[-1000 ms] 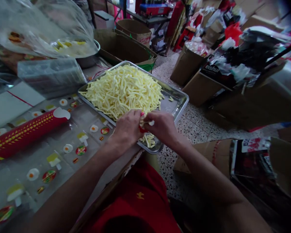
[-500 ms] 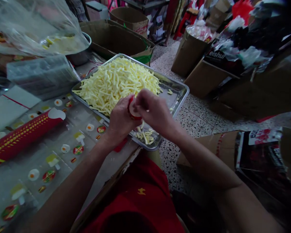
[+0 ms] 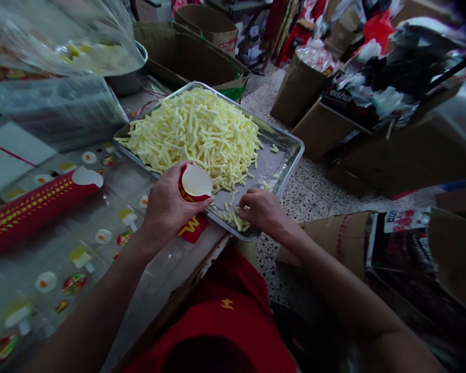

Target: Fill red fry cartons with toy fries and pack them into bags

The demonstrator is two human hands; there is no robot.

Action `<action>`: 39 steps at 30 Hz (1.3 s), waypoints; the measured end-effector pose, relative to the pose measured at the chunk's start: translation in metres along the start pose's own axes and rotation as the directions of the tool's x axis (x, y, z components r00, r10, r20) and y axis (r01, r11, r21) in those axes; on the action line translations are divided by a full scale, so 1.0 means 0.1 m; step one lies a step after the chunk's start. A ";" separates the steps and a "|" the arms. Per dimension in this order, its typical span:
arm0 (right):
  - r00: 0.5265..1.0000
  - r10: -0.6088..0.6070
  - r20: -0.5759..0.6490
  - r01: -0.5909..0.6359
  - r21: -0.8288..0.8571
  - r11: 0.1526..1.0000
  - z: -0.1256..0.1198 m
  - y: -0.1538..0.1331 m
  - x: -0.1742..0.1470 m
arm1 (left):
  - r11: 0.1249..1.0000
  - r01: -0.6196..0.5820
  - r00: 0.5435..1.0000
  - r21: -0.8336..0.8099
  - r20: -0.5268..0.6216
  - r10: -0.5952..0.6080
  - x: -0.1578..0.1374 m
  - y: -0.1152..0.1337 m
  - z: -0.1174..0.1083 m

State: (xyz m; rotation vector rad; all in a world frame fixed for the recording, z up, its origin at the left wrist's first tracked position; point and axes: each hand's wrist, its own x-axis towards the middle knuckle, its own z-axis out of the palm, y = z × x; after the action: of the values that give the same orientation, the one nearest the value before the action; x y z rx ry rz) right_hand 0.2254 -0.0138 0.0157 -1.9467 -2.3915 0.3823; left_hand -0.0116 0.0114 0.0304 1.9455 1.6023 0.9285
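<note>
A red french fry carton (image 3: 196,181) with a white inside is gripped by my left hand (image 3: 169,202), thumb and fingers wrapped around it, its mouth tilted toward me. My right hand (image 3: 262,210) is over the near corner of a metal tray (image 3: 289,155), fingers curled in among loose pale sticks; what they pinch is hidden. A big heap of pale yellow french fries (image 3: 198,134) fills the tray's far left part. Beneath my left hand, a red card piece with a yellow M (image 3: 193,228) lies on the table edge.
A nested stack of red fry cartons (image 3: 34,207) lies on the patterned tablecloth (image 3: 112,280) at left. Behind it sit a clear plastic package (image 3: 58,109) and a bowl (image 3: 140,54) under plastic film. Cardboard boxes (image 3: 186,54) stand beyond the tray, others (image 3: 334,238) on the right-hand floor.
My right hand has left the carton's mouth and come down right to the tray's near corner. My left hand has shifted left with the carton, whose inside now shows.
</note>
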 end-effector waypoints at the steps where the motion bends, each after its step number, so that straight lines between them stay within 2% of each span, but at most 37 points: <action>1: 0.999 0.040 -0.006 -0.039 0.043 0.998 -0.03 -0.01 0.01 | 1.000 0.015 1.000 0.004 -0.002 -0.015 -0.01 -0.01 -0.03; 4: 0.993 0.108 0.047 -0.113 0.105 0.988 -0.10 -0.10 -0.03 | 0.998 0.056 0.998 0.029 -0.009 -0.056 -0.01 -0.03 -0.08; 7: 0.987 0.106 0.125 -0.104 -0.026 0.994 -0.06 -0.25 -0.10 | 0.997 0.067 0.998 0.043 0.002 -0.067 -0.01 -0.01 -0.09; 9: 0.977 0.146 0.155 -0.129 -0.118 0.985 -0.01 -0.32 -0.09 | 0.998 0.050 0.998 0.048 0.033 -0.052 -0.01 0.01 -0.11; 11: 0.967 0.189 0.172 -0.173 -0.104 0.979 0.04 -0.31 -0.05 | 0.998 0.030 0.998 0.061 0.061 -0.034 -0.01 0.02 -0.16; 14: 0.958 0.188 0.218 -0.213 0.097 0.972 0.05 -0.18 0.07 | 0.997 0.028 0.997 0.075 0.070 -0.033 0.00 -0.02 -0.27; 16: 0.952 0.157 0.264 -0.231 0.277 0.933 0.00 -0.04 0.15 | 0.997 0.052 0.996 0.064 0.068 -0.056 0.00 -0.06 -0.32; 18: 0.942 0.108 0.317 -0.254 0.466 0.848 -0.11 0.11 0.24 | 0.996 0.069 0.994 0.054 0.075 -0.073 -0.01 -0.08 -0.31; 20: 0.937 0.059 0.344 -0.273 0.618 0.738 -0.26 0.22 0.32 | 0.997 0.036 0.992 0.068 0.115 -0.044 -0.02 -0.03 -0.25; 22: 0.948 0.045 0.316 -0.263 0.694 0.671 -0.42 0.30 0.40 | 0.993 -0.040 0.980 0.108 0.199 0.018 -0.01 0.07 -0.14; 25: 0.977 0.038 0.210 -0.181 0.721 0.669 -0.58 0.35 0.46 | 0.976 -0.156 0.938 0.151 0.332 0.099 0.05 0.24 0.02; 26: 0.985 0.020 0.173 -0.139 0.710 0.690 -0.61 0.36 0.46 | 0.970 -0.178 0.929 0.163 0.352 0.111 0.07 0.28 0.05; 28: 0.992 -0.046 0.118 -0.035 0.608 0.793 -0.64 0.38 0.43 | 0.963 -0.186 0.929 0.192 0.353 0.109 0.12 0.30 0.09; 29: 0.990 -0.089 0.112 0.021 0.506 0.862 -0.65 0.39 0.41 | 0.962 -0.176 0.933 0.208 0.346 0.097 0.13 0.28 0.09; 31: 0.970 -0.166 0.180 0.116 0.256 0.960 -0.67 0.39 0.36 | 0.962 -0.148 0.939 0.228 0.338 0.065 0.14 0.21 0.07; 33: 0.934 -0.174 0.311 0.164 0.059 0.985 -0.70 0.35 0.32 | 0.964 -0.130 0.941 0.234 0.335 0.045 0.12 0.12 0.04; 35: 0.898 -0.110 0.425 0.162 -0.089 0.983 -0.68 0.27 0.31 | 0.965 -0.121 0.945 0.231 0.323 0.041 0.09 0.07 0.02; 37: 0.885 -0.038 0.464 0.154 -0.214 0.965 -0.61 0.20 0.30 | 0.969 -0.121 0.953 0.217 0.297 0.052 0.05 0.05 0.01; 39: 0.900 -0.025 0.436 0.156 -0.269 0.950 -0.51 0.18 0.28 | 0.971 -0.137 0.957 0.197 0.278 0.079 0.03 0.06 0.00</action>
State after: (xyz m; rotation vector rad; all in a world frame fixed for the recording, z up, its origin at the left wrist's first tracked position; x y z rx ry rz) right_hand 0.2460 0.0256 0.0573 -2.0278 -2.9621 0.5200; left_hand -0.0070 0.0127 0.0352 2.2162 1.5004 0.5173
